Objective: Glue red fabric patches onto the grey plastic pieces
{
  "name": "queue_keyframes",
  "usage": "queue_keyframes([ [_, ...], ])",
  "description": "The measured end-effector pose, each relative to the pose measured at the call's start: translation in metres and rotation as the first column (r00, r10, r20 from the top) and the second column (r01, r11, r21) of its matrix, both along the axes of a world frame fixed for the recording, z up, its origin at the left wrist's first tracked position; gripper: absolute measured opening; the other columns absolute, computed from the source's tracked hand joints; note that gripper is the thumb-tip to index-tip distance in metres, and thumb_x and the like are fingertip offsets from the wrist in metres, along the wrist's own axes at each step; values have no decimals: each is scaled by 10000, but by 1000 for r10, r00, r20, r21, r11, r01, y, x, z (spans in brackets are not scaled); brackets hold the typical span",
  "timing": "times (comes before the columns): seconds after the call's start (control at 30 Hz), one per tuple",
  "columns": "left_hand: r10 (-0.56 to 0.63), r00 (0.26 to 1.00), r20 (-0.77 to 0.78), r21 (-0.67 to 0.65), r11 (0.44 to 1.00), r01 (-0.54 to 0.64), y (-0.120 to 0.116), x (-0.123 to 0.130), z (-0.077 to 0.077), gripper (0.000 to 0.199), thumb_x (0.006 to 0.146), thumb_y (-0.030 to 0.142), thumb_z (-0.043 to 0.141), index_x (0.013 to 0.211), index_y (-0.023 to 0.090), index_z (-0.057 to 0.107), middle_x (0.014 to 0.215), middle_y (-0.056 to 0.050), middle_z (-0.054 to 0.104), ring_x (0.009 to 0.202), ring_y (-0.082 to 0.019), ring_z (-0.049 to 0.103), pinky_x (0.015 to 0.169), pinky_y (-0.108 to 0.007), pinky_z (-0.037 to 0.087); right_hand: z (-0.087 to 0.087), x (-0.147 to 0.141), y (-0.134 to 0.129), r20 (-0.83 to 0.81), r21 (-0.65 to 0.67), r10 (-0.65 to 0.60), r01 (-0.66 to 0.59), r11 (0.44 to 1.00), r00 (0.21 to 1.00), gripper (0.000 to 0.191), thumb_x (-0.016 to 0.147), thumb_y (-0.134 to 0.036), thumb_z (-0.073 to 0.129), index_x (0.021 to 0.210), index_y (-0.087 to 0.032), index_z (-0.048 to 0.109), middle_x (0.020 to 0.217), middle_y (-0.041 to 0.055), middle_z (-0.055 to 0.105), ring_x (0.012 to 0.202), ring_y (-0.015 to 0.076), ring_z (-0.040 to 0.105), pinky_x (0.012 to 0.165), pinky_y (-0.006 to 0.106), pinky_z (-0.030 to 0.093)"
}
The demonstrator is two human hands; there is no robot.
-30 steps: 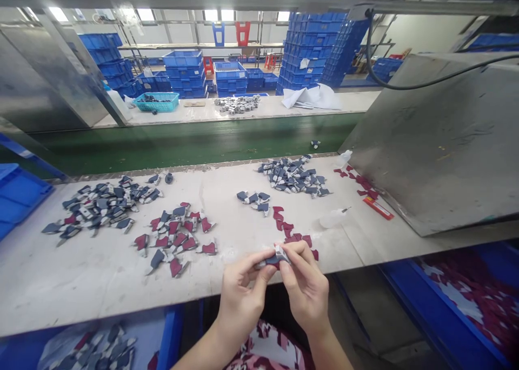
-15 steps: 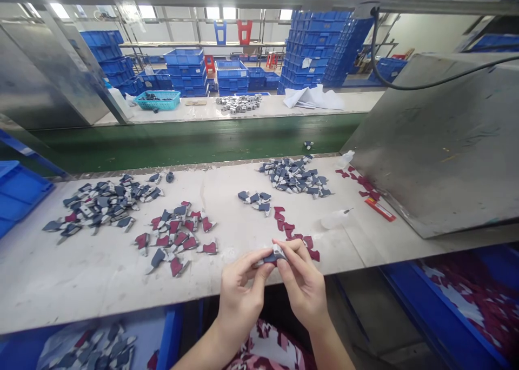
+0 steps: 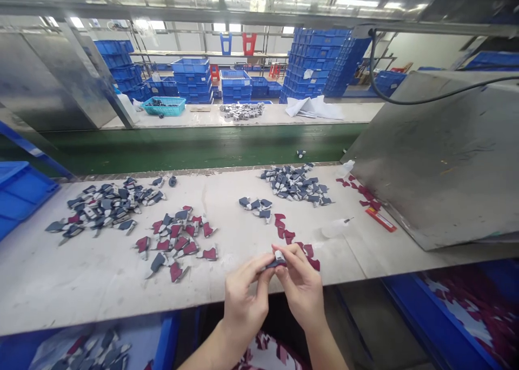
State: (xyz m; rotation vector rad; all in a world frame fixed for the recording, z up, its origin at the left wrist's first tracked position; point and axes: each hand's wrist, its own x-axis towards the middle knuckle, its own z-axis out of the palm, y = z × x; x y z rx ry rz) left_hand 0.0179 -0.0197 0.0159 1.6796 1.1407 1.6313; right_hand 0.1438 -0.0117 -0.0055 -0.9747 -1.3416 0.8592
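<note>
Piece (image 3: pixel 278 257), pinched by left hand (image 3: pixel 246 297) and right hand (image 3: pixel 304 291).
Ten o'clock: red-faced pieces (image 3: pixel 190 248), seemingly done; one o'clock: patches (image 3: pixel 289 236), seemingly pending.

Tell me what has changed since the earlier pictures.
The small piece on the green strip has moved left, and the camera view has tipped up slightly. Nothing was let go: the left hand and right hand still pinch a blue-and-white part. The piles on the table stayed put.
</note>
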Motion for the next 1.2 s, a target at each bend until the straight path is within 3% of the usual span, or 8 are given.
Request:
queue_keyframes([
  [0.23, -162, 974, -160, 92, 980, 178, 12, -15, -2, 413, 870, -19, 571, 1209, 192, 677, 1109, -88, 769, 989, -187, 748, 848, -235, 623, -1, -6, 6, -139, -66, -47, 38, 997, 989, 201, 889, -329, 688, 1062, -251, 757, 824, 35, 603, 752, 153, 612, 648, 254, 556],
  [0.4, -143, 963, -229, -9, 989, 145, 17, -24, -3, 356, 891, 54, 592, 1211, 177, 691, 1042, -81, 793, 858, -185, 777, 788, -223, 628, -1, -1, 13, -28, -180, -32, 27, 983, 999, 429, 862, -500, 685, 1188, -221, 700, 914, 61, 675, 834, 191, 670, 728, 305, 594],
  [0.5, -198, 969, -149, -219, 962, 163, 16, -27, 2, 296, 908, 144, 607, 1185, 149, 711, 883, -65, 810, 718, -179, 777, 678, -207, 630, 2, 7, 15, 196, 22, -96, 93, 995, 976, 533, 832, -465, 737, 1309, -265, 608, 1097, 80, 651, 974, 214, 652, 790, 337, 589],
  [0.67, -300, 952, 62, -443, 847, 295, 13, -33, 14, 284, 918, 232, 602, 1159, 149, 728, 940, -70, 807, 847, -225, 778, 752, -257, 631, 14, 17, 17, 436, 451, -237, 17, 892, 868, 135, 881, -286, 710, 1010, -271, 674, 927, 46, 667, 1036, 232, 576, 880, 407, 540],
  [0.83, -324, 934, 153, -528, 772, 354, 10, -35, 22, 296, 912, 288, 615, 1136, 139, 739, 1038, -96, 793, 938, -263, 763, 821, -307, 627, 18, 16, 18, 517, 493, -231, -66, 868, 824, 86, 920, -254, 650, 1005, -241, 649, 855, 41, 647, 985, 229, 551, 869, 394, 522],
  [0.97, -293, 915, 279, -560, 724, 402, 9, -30, 24, 307, 897, 317, 640, 1125, 137, 740, 1072, -93, 785, 953, -269, 755, 887, -362, 619, 16, 11, 18, 522, 554, -332, -16, 832, 786, 160, 932, -107, 576, 971, -245, 646, 863, 31, 656, 1000, 209, 535, 876, 346, 489],
  [1.07, -246, 913, 326, -553, 734, 395, 10, -26, 25, 284, 883, 313, 657, 1091, 145, 752, 1037, -82, 794, 947, -262, 756, 887, -359, 619, 12, 8, 18, 496, 577, -382, 33, 816, 780, 184, 936, -108, 571, 949, -272, 652, 870, 22, 649, 1034, 210, 532, 889, 349, 473],
  [1.2, -228, 941, 251, -513, 793, 328, 12, -26, 23, 241, 861, 274, 673, 1054, 167, 770, 961, -70, 805, 873, -247, 767, 793, -311, 637, 5, 10, 16, 407, 507, -371, 132, 852, 835, 163, 900, -279, 675, 1057, -318, 652, 972, 36, 640, 1093, 251, 545, 895, 410, 488],
])
